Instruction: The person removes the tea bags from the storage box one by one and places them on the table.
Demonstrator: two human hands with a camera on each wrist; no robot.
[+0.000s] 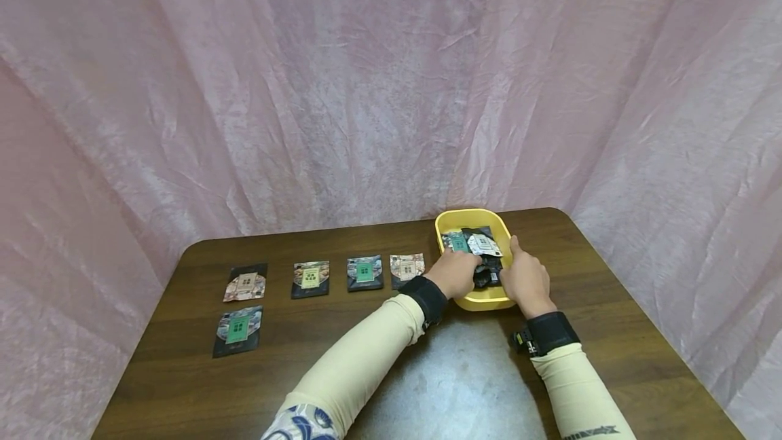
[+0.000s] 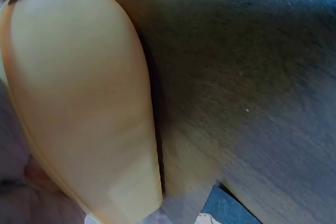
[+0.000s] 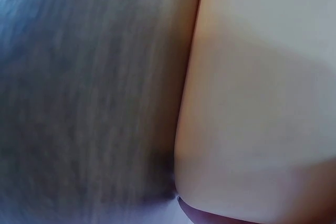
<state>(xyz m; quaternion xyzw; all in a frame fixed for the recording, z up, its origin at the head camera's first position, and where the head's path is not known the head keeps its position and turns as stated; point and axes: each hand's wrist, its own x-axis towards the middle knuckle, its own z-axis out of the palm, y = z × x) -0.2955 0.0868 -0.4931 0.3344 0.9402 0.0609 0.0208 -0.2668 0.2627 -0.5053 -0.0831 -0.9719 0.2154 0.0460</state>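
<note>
A yellow plastic bin [image 1: 475, 304] stands at the table's back right, with several dark, printed sachets [image 1: 485, 244] inside. My left hand [image 1: 454, 272] reaches over its front left rim, the fingers above a black sachet [image 1: 493, 271]. What those fingers hold or touch is hidden. At the right side, my right hand [image 1: 527, 278] grips the bin's rim. The left wrist view shows the bin's outer wall [image 2: 84, 98] close up, with part of the palm [image 2: 37, 203] beyond the rim. Another stretch of bin wall [image 3: 257, 98] fills the right wrist view's right half.
Left of the bin, a pale-labelled sachet [image 1: 406, 266], a green-labelled one [image 1: 364, 273] and a yellow-labelled one [image 1: 310, 280] lie in a row. A pink-labelled sachet [image 1: 246, 283] and another green-labelled one [image 1: 237, 331] lie farther left. A pink curtain [image 1: 366, 87] hangs behind the wooden table [image 1: 177, 379].
</note>
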